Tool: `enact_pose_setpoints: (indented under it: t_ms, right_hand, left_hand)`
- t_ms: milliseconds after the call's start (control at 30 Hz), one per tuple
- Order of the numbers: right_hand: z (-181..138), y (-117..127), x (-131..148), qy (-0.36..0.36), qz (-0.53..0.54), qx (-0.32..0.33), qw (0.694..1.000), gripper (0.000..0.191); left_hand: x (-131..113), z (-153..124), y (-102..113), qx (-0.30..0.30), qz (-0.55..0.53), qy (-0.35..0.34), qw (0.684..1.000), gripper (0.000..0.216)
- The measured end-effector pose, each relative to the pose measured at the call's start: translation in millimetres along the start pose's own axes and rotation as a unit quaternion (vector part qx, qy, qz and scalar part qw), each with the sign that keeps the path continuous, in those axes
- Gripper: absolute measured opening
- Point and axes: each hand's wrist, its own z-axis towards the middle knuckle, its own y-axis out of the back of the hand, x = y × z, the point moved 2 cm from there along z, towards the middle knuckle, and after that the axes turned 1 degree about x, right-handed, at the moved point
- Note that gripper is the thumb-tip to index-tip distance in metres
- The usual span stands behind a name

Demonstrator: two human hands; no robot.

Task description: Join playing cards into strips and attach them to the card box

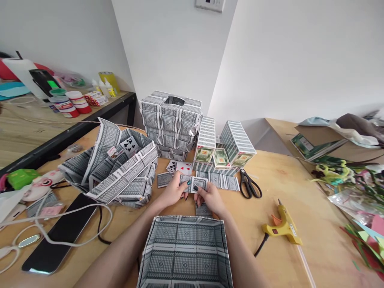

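My left hand [173,191] and my right hand [211,199] meet over the wooden table [288,200], both pinched on a strip of joined playing cards [196,183] with grey patterned backs. More back-up cards [222,181] lie in a row just beyond, and two face-up cards [179,167] behind them. A square box made of cards [186,252] stands between my forearms, close to me. One loose card [203,210] lies under my right hand.
A wide card bowl [117,168] sits to the left, a tall card box [171,124] and stacked card packs [223,146] behind. Black scissors [248,185] and a yellow glue gun [283,227] lie right. A dark tablet [60,236] with cables lies left.
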Motion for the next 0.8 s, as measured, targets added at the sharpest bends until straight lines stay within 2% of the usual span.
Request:
enact_pose_setpoints:
  t_ms: [233, 300, 367, 433, 500, 600, 667, 733, 800]
  right_hand:
    - [3, 1, -1, -0.003, -0.036, 0.016, 0.999, 0.034]
    - [1, 10, 5, 0.002, -0.081, 0.002, 0.997, 0.032]
    - [-3, 23, 15, 0.013, -0.170, -0.029, 0.985, 0.028]
    - [-11, 34, 24, 0.011, -0.284, -0.041, 0.958, 0.024]
    - [-19, 39, 29, -0.017, -0.406, -0.034, 0.913, 0.029]
    - [-28, 33, 32, -0.057, -0.524, -0.024, 0.850, 0.038]
    - [-30, 24, 33, -0.055, -0.558, -0.022, 0.828, 0.037]
    - [-28, 18, 33, -0.037, -0.550, -0.021, 0.834, 0.034]
    - [-24, 17, 33, -0.027, -0.479, -0.027, 0.877, 0.029]
  left_hand:
    - [5, 1, 2, -0.006, -0.005, -0.004, 1.000, 0.014]
    - [5, 1, 3, -0.010, -0.010, -0.003, 1.000, 0.014]
    - [4, 1, 4, -0.014, -0.020, -0.001, 1.000, 0.014]
    - [4, 3, 5, -0.024, -0.031, 0.000, 0.999, 0.015]
    - [6, 4, 6, -0.032, -0.040, -0.001, 0.999, 0.016]
    - [9, 6, 6, -0.030, -0.059, 0.001, 0.998, 0.018]
    - [11, 7, 7, -0.026, -0.083, 0.006, 0.996, 0.020]
    - [12, 7, 7, -0.025, -0.107, 0.010, 0.994, 0.021]
    - [13, 8, 6, -0.026, -0.125, 0.012, 0.992, 0.022]
